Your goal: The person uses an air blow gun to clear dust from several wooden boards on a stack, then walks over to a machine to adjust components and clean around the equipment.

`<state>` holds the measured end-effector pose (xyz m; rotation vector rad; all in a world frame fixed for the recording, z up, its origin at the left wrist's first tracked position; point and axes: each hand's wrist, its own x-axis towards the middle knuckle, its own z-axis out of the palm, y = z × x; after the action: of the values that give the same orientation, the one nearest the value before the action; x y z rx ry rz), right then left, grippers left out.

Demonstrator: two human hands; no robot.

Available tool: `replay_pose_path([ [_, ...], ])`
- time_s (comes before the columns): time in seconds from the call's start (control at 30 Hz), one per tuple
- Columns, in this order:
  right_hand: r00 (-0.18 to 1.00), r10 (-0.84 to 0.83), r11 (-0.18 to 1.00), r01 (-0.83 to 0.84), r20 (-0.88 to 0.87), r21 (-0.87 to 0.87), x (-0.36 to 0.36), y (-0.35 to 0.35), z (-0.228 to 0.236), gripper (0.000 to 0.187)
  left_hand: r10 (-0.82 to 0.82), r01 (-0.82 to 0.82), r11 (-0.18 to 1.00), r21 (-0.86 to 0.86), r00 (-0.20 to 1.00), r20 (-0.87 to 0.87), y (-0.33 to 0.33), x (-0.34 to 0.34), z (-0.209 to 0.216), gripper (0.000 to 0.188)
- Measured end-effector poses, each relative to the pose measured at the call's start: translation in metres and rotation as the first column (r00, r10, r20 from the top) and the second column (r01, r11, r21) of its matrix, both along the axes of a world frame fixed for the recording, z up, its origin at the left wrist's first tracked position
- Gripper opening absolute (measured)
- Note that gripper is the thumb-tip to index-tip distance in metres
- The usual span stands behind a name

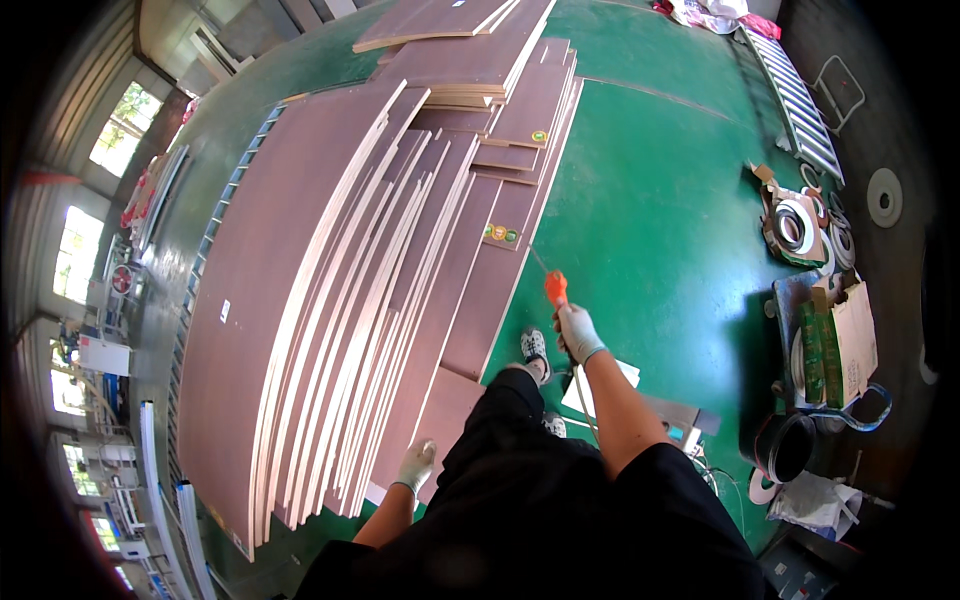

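Observation:
My right hand [577, 331], in a light work glove, grips a tool with an orange handle [556, 288] and a thin metal nozzle pointing at the edge of a stack of brown boards [330, 280]; a thin hose runs back from the tool along my arm. My left hand [416, 465], also gloved, rests on the near end of a low brown board [440, 410] beside my leg. The long boards lie fanned in stepped layers with pale edges showing, on a green floor [650, 200]. My shoe [536, 350] stands next to the stack's edge.
More brown boards [470, 50] are stacked farther back. To the right are rolls of edge banding [797, 226], a cardboard box [845, 335], a black bucket [788, 447] and a roller conveyor [800, 100]. Another roller track [215, 230] runs along the stack's left side. Windows line the left wall.

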<state>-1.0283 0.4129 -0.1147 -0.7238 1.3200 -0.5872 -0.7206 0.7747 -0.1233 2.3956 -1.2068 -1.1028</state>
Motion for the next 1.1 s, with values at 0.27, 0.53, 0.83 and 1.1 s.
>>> replay_pose_path([
  [0.27, 0.946, 0.321, 0.947, -0.322, -0.038, -0.011, 0.044, -0.134, 0.093, 0.042, 0.227, 0.180, 0.843, -0.507, 0.736, 0.638, -0.228, 0.116, 0.106, 0.057],
  [0.53, 0.944, 0.321, 0.943, -0.326, -0.081, -0.061, 0.043, -0.204, 0.109, 0.046, 0.165, -0.019, 0.984, -0.178, 0.480, 0.862, -0.386, 0.194, 0.191, 0.066],
  [0.83, 0.947, 0.301, 0.950, -0.308, 0.111, 0.053, 0.026, -0.192, 0.132, 0.041, 0.204, -0.113, 0.978, -0.172, 0.660, 0.723, -0.476, 0.214, 0.195, 0.080],
  [1.1, 0.879, 0.474, 0.880, -0.472, 0.055, -0.050, -0.005, -0.246, 0.200, 0.035, 0.102, -0.085, 0.995, -0.059, 0.696, 0.711, -0.534, 0.201, 0.202, 0.105],
])
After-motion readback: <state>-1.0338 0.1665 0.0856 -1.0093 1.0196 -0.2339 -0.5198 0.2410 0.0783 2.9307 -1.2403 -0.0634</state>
